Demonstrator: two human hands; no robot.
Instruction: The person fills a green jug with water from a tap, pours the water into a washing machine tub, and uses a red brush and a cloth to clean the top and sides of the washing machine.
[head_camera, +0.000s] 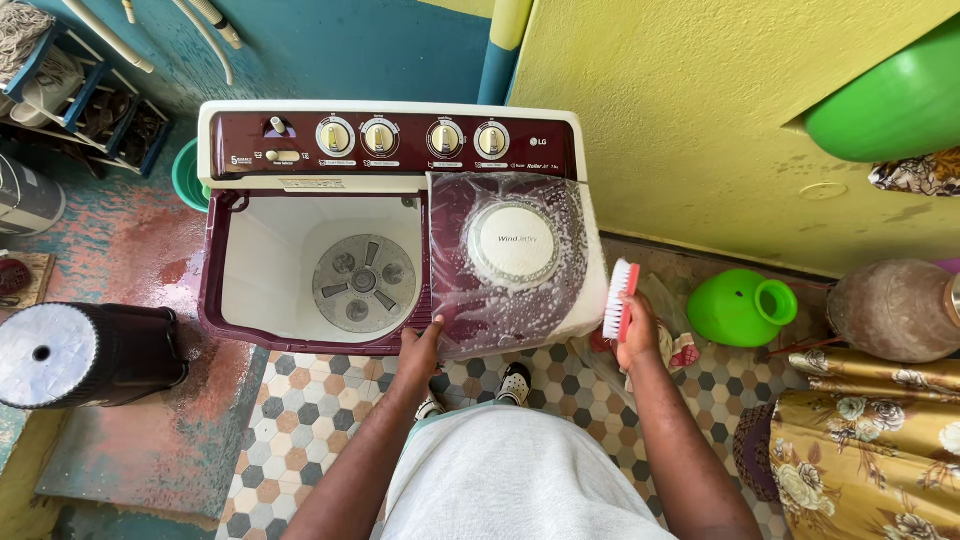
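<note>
At the machine's right edge, the right hand (638, 335) is clenched around a red-handled scrub brush (619, 298), bristles against the side of the soapy maroon lid (510, 262). Left hand (420, 345): fingers grasping the front rim of the twin-tub washing machine (300, 335), beside the open wash tub (325, 270). Risk, as judged: suds make the lid slick; the brush may skid off.

The washer (300, 150) is glossy plastic — white body, maroon trim. Its clear lid (510, 260) looks wet and soapy, speckled with foam. The brush (620, 298) has white bristles on a red plastic back. The floor (300, 420) is matt patterned tile; the wall (680, 100) — rough yellow plaster.
</note>
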